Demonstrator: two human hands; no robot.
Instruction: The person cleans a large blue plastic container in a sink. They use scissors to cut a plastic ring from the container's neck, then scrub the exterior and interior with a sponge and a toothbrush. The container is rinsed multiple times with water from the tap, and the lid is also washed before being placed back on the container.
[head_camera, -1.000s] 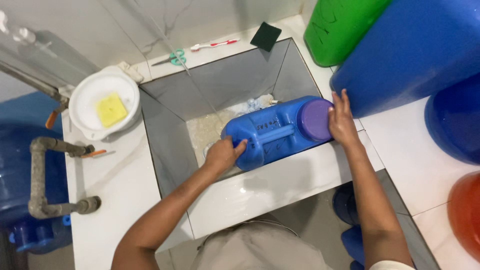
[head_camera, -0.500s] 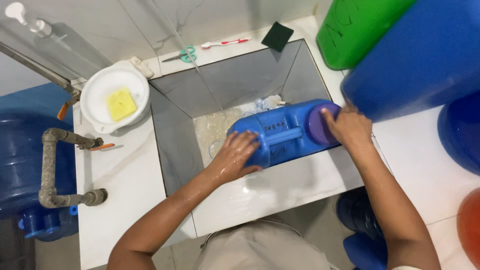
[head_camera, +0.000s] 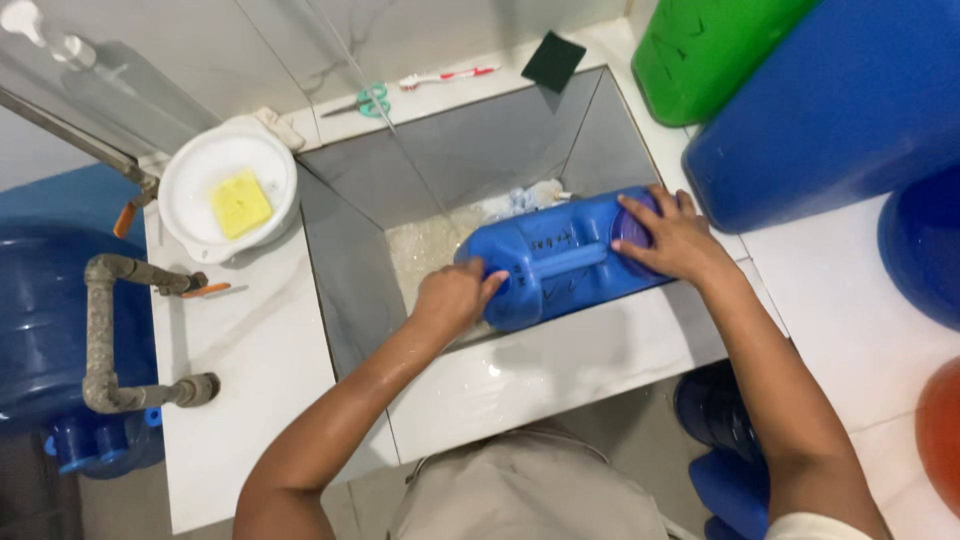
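Nearest you is the white counter (head_camera: 250, 370) edge, and just past it your left hand (head_camera: 452, 296) is curled shut against the left end of the blue jug (head_camera: 560, 262), knuckles up; whether it clasps a cloth or sponge there I cannot tell. The jug lies on its side in the grey sink (head_camera: 350, 270), leaning on the near wall. Your right hand (head_camera: 672, 238) lies spread flat over its purple cap (head_camera: 630, 230), pinning that end. Keep that flat press firm so the wet jug doesn't roll, and work with short strokes. Farther left, a white bowl (head_camera: 195, 175) with a yellow sponge (head_camera: 240, 202) sits on the counter; scissors (head_camera: 368, 100) and a toothbrush (head_camera: 445, 77) lie along the far ledge.
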